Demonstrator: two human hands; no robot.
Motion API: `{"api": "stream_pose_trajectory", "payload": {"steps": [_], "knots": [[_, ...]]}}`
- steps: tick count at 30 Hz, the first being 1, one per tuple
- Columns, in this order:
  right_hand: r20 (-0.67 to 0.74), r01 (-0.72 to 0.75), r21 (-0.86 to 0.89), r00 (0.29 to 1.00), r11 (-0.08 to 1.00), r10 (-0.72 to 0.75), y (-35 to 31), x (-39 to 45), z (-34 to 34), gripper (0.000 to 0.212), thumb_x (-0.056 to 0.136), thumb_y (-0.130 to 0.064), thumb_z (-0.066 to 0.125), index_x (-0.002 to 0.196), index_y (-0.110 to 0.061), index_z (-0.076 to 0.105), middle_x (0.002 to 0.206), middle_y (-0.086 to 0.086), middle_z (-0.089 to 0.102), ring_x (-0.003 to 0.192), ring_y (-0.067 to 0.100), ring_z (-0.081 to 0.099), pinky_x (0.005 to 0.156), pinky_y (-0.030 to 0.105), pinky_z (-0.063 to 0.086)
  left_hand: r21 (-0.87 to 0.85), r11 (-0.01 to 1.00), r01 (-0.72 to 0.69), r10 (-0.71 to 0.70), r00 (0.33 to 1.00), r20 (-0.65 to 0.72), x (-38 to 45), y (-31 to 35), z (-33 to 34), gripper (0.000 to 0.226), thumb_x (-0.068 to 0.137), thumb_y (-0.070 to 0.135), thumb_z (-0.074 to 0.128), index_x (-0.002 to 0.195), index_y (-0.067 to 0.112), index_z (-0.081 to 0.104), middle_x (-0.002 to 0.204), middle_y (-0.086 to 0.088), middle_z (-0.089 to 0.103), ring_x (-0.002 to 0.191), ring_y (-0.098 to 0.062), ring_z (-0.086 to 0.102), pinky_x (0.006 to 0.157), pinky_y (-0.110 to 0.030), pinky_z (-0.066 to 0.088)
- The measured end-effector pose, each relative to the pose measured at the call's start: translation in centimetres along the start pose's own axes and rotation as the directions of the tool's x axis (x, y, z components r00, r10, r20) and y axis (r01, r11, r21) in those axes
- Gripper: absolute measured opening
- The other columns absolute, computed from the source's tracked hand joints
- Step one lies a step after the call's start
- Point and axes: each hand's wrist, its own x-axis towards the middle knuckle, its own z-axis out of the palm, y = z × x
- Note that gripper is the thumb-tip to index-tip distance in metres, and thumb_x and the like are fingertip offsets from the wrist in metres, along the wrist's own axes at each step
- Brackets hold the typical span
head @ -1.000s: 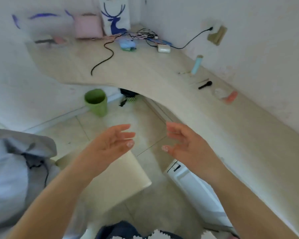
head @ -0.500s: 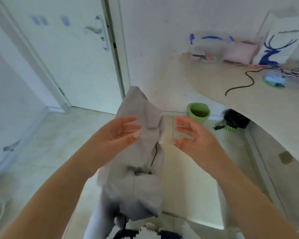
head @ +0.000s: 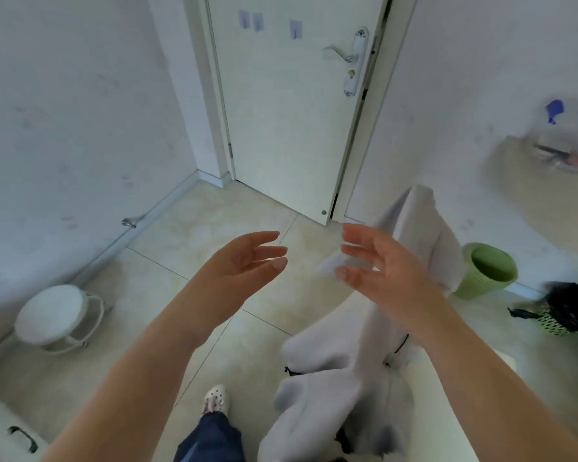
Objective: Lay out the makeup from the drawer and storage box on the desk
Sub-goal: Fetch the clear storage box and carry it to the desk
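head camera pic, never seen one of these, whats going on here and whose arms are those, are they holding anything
There is no machine here. A person wears a wide-angle camera on the head, pointing forward and down, so the two bare arms you see are that person's own. The left hand and the right hand are raised in front, palms facing each other, fingers relaxed, and neither holds anything.

Below them is the tiled floor. A grey garment is draped on something beside the right arm. A closed white door stands ahead, a small white stool sits at lower left, and a green bin at right. The edge of the desk shows at far right, with a clear storage box on it; its contents are too blurred to name.
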Motion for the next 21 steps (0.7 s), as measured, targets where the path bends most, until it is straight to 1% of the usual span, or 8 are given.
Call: {"api": "stream_pose_trajectory", "payload": {"steps": [2, 4, 7, 10, 15, 18, 19, 21], "knots": [[-0.014, 0.001, 0.02, 1.0, 1.0, -0.001, -0.5, 2.2, 2.1, 0.052, 0.065, -0.041, 0.071, 0.112, -0.045, 0.05, 0.121, -0.022, 0.056, 0.111, -0.009, 0.054, 0.097, 0.025, 0.046, 0.0, 1.0, 0.001, -0.001, 1.0, -0.008, 1.6, -0.2, -2.7, 0.049, 0.071, 0.039, 0.068, 0.118, 0.036, 0.058, 0.113, 0.014, 0.069, 0.105, -0.003, 0.064, 0.103, -0.041, 0.045], [-0.042, -0.009, 0.046, 0.999, 0.999, 0.011, -0.9, 5.5, 5.5, 0.049, 0.07, -0.031, 0.072, 0.112, -0.042, 0.05, 0.123, -0.019, 0.055, 0.112, -0.008, 0.054, 0.096, 0.025, 0.047, -0.002, 1.0, 0.006, -0.006, 1.0, 0.0, 3.9, -0.4, -7.0, 0.049, 0.072, 0.039, 0.076, 0.118, 0.033, 0.059, 0.112, 0.011, 0.07, 0.104, -0.003, 0.065, 0.103, -0.04, 0.045], [-0.089, -0.037, 0.07, 0.995, 0.997, 0.043, -1.6, 9.8, 9.1, 0.046, 0.074, -0.026, 0.073, 0.111, -0.042, 0.051, 0.121, -0.019, 0.055, 0.111, -0.007, 0.054, 0.096, 0.031, 0.049, 0.0, 1.0, 0.016, -0.016, 1.0, 0.011, 7.8, -0.3, -12.4, 0.04, 0.077, 0.031, 0.07, 0.115, 0.032, 0.061, 0.11, 0.009, 0.07, 0.102, -0.004, 0.066, 0.103, -0.042, 0.046], [-0.136, -0.058, 0.076, 0.988, 0.995, 0.067, -1.7, 13.1, 10.6, 0.045, 0.079, -0.018, 0.071, 0.109, -0.043, 0.049, 0.119, -0.018, 0.056, 0.109, -0.007, 0.055, 0.091, 0.023, 0.047, 0.021, 1.0, 0.02, -0.021, 0.999, 0.033, 11.0, -0.2, -15.5, 0.035, 0.079, 0.033, 0.072, 0.112, 0.036, 0.061, 0.109, 0.012, 0.071, 0.103, -0.003, 0.065, 0.101, -0.045, 0.047], [-0.212, -0.105, 0.065, 0.97, 0.992, 0.117, -1.3, 16.9, 10.7, 0.048, 0.08, -0.017, 0.071, 0.119, -0.034, 0.048, 0.117, -0.018, 0.055, 0.11, -0.005, 0.054, 0.082, 0.014, 0.047, 0.022, 0.999, 0.039, -0.041, 0.993, 0.108, 16.0, 0.0, -16.6, 0.03, 0.084, 0.028, 0.067, 0.112, 0.035, 0.061, 0.109, 0.011, 0.071, 0.102, -0.003, 0.066, 0.101, -0.041, 0.047], [-0.279, -0.127, 0.07, 0.95, 0.989, 0.142, -0.6, 19.5, 9.2, 0.05, 0.081, -0.019, 0.07, 0.122, -0.035, 0.045, 0.119, -0.017, 0.054, 0.111, -0.005, 0.053, 0.075, 0.009, 0.046, 0.066, 0.997, 0.036, -0.048, 0.982, 0.184, 20.2, 0.8, -15.6, 0.033, 0.083, 0.03, 0.066, 0.115, 0.034, 0.059, 0.11, 0.012, 0.07, 0.101, -0.001, 0.065, 0.102, -0.038, 0.047], [-0.303, -0.135, 0.085, 0.94, 0.987, 0.155, -0.3, 20.3, 8.7, 0.05, 0.081, -0.019, 0.07, 0.121, -0.036, 0.045, 0.119, -0.015, 0.055, 0.112, -0.003, 0.053, 0.076, 0.011, 0.046, 0.081, 0.996, 0.03, -0.047, 0.978, 0.205, 21.4, 1.1, -15.1, 0.035, 0.082, 0.032, 0.066, 0.116, 0.034, 0.058, 0.111, 0.013, 0.069, 0.101, 0.0, 0.065, 0.102, -0.037, 0.047], [-0.364, -0.14, 0.116, 0.915, 0.983, 0.174, 0.7, 22.5, 6.8, 0.051, 0.081, -0.019, 0.07, 0.121, -0.037, 0.044, 0.121, -0.013, 0.055, 0.113, -0.002, 0.054, 0.086, 0.017, 0.045, 0.108, 0.994, 0.013, -0.041, 0.964, 0.262, 25.0, 2.0, -13.8, 0.038, 0.082, 0.034, 0.065, 0.119, 0.034, 0.056, 0.112, 0.012, 0.069, 0.103, -0.001, 0.065, 0.102, -0.037, 0.047]]}}
